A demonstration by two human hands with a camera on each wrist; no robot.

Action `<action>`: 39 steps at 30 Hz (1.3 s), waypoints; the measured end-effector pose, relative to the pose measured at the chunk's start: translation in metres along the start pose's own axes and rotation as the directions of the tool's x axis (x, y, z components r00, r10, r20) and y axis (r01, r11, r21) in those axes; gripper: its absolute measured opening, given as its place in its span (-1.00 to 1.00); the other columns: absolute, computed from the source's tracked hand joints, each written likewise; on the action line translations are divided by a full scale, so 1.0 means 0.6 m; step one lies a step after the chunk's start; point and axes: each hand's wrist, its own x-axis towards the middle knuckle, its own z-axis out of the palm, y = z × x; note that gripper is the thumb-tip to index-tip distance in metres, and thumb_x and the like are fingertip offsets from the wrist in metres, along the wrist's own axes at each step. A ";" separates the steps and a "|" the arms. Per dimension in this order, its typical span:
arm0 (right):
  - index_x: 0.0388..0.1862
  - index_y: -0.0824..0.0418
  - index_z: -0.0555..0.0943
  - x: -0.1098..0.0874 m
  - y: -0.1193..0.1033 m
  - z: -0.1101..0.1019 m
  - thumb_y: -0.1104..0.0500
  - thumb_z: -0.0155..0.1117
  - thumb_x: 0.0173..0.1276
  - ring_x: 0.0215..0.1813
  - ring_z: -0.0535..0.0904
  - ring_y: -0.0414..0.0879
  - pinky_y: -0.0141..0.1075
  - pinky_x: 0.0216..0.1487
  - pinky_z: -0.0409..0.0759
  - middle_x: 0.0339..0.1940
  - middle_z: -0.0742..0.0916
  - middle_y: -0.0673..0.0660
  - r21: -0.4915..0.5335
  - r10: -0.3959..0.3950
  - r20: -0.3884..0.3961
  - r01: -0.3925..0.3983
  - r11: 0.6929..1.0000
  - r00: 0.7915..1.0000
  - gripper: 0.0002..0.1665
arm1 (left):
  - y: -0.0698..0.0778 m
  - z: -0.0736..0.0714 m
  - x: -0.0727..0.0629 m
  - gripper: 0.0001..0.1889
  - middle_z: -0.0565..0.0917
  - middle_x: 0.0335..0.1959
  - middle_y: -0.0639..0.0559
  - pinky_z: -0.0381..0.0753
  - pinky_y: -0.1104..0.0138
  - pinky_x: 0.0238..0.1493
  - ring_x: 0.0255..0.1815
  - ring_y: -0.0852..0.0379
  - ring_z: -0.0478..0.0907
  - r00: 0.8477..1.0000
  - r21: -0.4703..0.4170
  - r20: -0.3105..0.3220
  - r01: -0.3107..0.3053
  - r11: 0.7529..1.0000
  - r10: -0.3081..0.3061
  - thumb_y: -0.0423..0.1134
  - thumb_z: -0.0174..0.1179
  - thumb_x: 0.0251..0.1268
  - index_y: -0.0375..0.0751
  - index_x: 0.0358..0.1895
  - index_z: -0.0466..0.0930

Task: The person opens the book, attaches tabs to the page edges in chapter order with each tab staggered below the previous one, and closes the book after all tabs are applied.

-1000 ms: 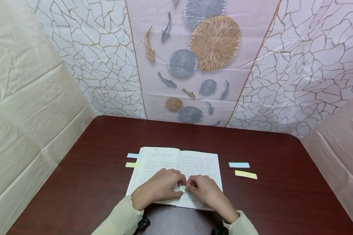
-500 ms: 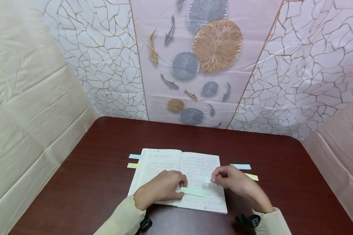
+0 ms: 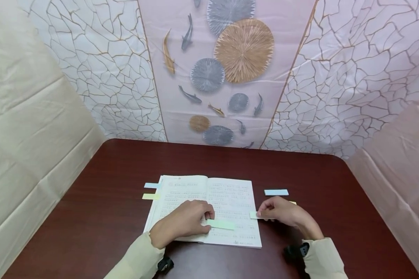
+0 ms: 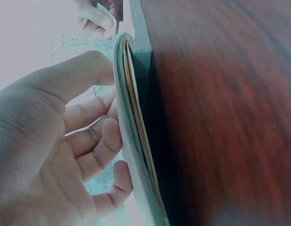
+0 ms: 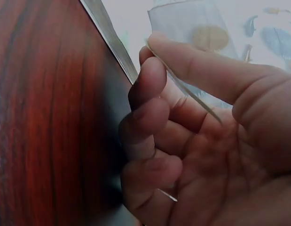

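An open book (image 3: 230, 193) lies on the table with printed pages showing. My left hand (image 3: 183, 221) rests on its lower part, bent fingers and thumb touching the page in the left wrist view. Beside its thumb and index finger a green sticky-note pad (image 3: 223, 224) lies across the right page. At the book's right edge, my right hand (image 3: 283, 213) pinches a pale green sticky note (image 3: 253, 215) between thumb and index finger. In the right wrist view that note (image 5: 194, 96) appears edge-on, its tail reaching toward the palm.
A blue sticky-note pad (image 3: 276, 192) lies right of the book. A yellow pad (image 3: 293, 202) is mostly hidden behind my right hand. Blue (image 3: 151, 185) and yellow (image 3: 150, 196) sticky notes stick out from the book's left edge. Patterned cloth (image 3: 244, 100) hangs behind the table.
My right hand has drawn a green note away from the pad and moved right to the book's right edge. The left hand has stayed on the book. The head view shifts slightly.
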 end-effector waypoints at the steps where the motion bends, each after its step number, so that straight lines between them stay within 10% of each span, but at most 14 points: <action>1: -0.31 0.33 0.70 0.002 -0.002 0.002 0.22 0.38 0.48 -0.45 0.42 -0.10 -0.31 -0.43 0.38 -0.50 0.60 0.04 0.003 -0.008 0.003 0.008 1.000 1.000 -0.81 | -0.001 -0.002 -0.002 -0.79 0.58 -0.37 0.33 0.47 0.44 -0.29 -0.40 0.37 0.43 1.000 -0.001 -0.003 -0.001 1.000 0.001 -0.27 0.49 0.07 0.05 -0.26 0.68; 16: -0.44 0.27 0.68 0.013 -0.018 0.012 0.24 0.42 0.42 -0.50 0.39 -0.13 -0.32 -0.47 0.34 -0.57 0.58 0.00 -0.080 0.008 -0.025 -0.010 0.997 1.000 -0.78 | -0.005 -0.013 -0.008 -0.79 0.58 -0.37 0.32 0.46 0.44 -0.31 -0.41 0.37 0.42 1.000 -0.001 -0.014 0.001 1.000 -0.001 -0.27 0.49 0.06 0.05 -0.26 0.67; 39: -0.68 0.14 0.60 0.034 -0.024 0.032 -0.07 0.69 0.17 -0.62 0.37 -0.17 -0.31 -0.52 0.38 -0.73 0.52 -0.01 -0.279 0.243 -0.228 -0.302 0.912 0.943 -0.50 | -0.004 -0.006 -0.002 -0.81 0.62 -0.33 0.32 0.45 0.44 -0.31 -0.43 0.36 0.41 1.000 0.006 0.017 -0.004 1.000 0.004 -0.24 0.50 0.12 0.06 -0.26 0.68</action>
